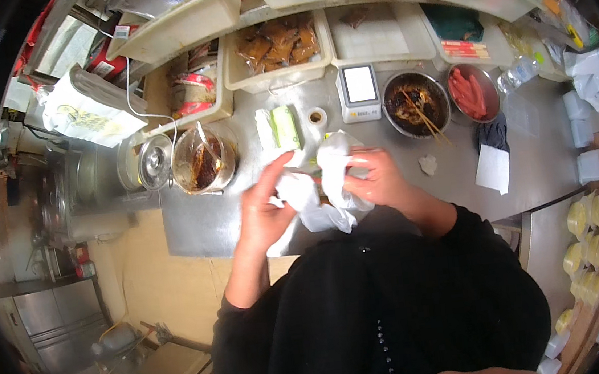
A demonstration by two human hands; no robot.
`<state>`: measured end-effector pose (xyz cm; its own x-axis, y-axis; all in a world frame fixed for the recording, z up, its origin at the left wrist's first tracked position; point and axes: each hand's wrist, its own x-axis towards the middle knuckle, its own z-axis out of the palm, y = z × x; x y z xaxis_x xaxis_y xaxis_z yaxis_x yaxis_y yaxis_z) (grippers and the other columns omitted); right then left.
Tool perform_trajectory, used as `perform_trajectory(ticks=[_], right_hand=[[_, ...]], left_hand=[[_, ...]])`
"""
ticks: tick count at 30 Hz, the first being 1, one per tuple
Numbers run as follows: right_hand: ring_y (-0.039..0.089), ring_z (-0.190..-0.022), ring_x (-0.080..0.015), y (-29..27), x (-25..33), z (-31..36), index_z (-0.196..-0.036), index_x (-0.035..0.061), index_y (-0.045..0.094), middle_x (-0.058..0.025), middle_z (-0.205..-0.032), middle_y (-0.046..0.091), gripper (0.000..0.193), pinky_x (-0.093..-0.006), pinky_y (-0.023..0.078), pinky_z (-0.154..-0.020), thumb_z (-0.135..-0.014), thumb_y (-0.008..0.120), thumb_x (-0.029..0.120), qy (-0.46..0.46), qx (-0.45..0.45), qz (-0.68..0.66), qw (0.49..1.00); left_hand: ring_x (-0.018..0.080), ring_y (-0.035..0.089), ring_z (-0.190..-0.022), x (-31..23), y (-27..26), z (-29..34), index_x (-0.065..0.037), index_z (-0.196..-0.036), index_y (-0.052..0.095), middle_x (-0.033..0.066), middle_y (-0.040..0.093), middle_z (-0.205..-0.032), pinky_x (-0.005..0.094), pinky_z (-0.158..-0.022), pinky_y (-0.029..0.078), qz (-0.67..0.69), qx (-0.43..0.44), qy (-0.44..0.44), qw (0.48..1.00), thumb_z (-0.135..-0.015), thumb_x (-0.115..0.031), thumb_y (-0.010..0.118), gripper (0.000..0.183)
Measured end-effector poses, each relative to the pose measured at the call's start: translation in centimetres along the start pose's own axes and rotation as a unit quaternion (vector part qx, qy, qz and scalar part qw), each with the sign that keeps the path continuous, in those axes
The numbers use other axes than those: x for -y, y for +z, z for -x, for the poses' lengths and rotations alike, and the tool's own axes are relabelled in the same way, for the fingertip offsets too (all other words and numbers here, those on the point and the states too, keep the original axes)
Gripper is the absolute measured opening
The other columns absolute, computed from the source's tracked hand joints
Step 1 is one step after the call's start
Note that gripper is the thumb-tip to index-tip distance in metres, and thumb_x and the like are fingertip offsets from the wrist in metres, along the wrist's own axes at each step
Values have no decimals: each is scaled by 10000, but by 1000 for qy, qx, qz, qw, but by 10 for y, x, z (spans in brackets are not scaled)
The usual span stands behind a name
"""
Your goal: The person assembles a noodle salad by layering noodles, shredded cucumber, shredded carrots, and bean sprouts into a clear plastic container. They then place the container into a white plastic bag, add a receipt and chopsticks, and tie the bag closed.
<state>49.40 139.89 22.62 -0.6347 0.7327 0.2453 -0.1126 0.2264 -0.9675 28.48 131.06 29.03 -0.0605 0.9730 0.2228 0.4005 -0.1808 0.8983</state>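
Both hands grip a thin white plastic bag [308, 201] over the near edge of the steel counter [202, 230]. My left hand [265, 209] has its fingers closed on the bag's left side. On the other side, my right hand [379, 182] pinches a bunched-up part of it. Bits of colour show between the bag's folds, but its contents I cannot make out. Just beyond lie a green-and-white soft packet [279, 131] and a small white roll [316, 118].
A digital scale [359, 93] stands behind the hands. Right of it are a bowl of dark sauce with chopsticks [415, 105] and a bowl of pinkish-red pieces [466, 93]. A sauce tub [202, 161] stands left. Cream bins [274, 51] line the back.
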Motion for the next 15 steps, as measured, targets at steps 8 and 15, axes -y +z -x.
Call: perform_trajectory(ticks=[8, 15], right_hand=[[180, -1400, -338, -20, -8, 11, -1466, 11, 175, -205, -1507, 176, 1252, -446, 194, -1133, -518, 880, 427, -37, -10, 59, 998], [338, -1337, -335, -13, 3, 6, -1306, 4, 472, -224, -1400, 388, 762, -456, 288, -1099, -664, 809, 240, -158, 264, 223, 925]], left_hand=[[263, 477, -1148, 85, -39, 35, -25, -1456, 270, 143, 441, -1315, 400, -1031, 348, -39, -16, 25, 999, -527, -454, 897, 1200], [365, 417, -1274, 78, 12, 11, -63, -1355, 399, 167, 538, -1248, 471, -1127, 219, -58, 145, -32, 987, -574, -232, 852, 919]])
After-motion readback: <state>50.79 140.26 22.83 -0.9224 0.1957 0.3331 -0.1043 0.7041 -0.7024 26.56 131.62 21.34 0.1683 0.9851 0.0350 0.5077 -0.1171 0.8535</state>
